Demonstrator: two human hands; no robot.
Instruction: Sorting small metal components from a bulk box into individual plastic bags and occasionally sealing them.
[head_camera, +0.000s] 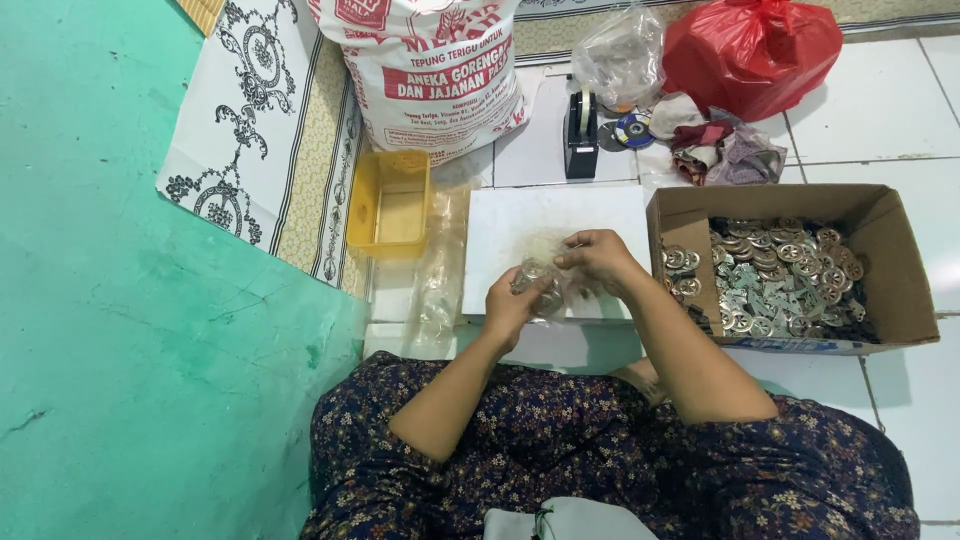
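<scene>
- Two hands meet over the white board (560, 225), my landmark here: my left hand (515, 300) at its near edge, my right hand (597, 258) just above and beside it.
- Between them I hold a small clear plastic bag (540, 285) that looks to have round metal pieces inside; the contents are too small to tell exactly.
- My left fingers are curled around the bag's underside, clamped on it. My right fingertips are pinched together on its upper edge.
- I judge the bag thin, soft and slippery, while its load gives it some weight for its size; it would sag if held by one corner. The best hold seems to be a cupped palm below and a pinch at the mouth.
- Right of the board, touching it, sits a cardboard box (890, 260) heaped with silvery metal discs (785, 275).
- Left of the board lies a yellow plastic tray (390, 205), with loose clear plastic bags (440, 270) between them.
- Beyond the board stands a tape dispenser (580, 130), a large printed sack (430, 75) and a red plastic bag (750, 50).
</scene>
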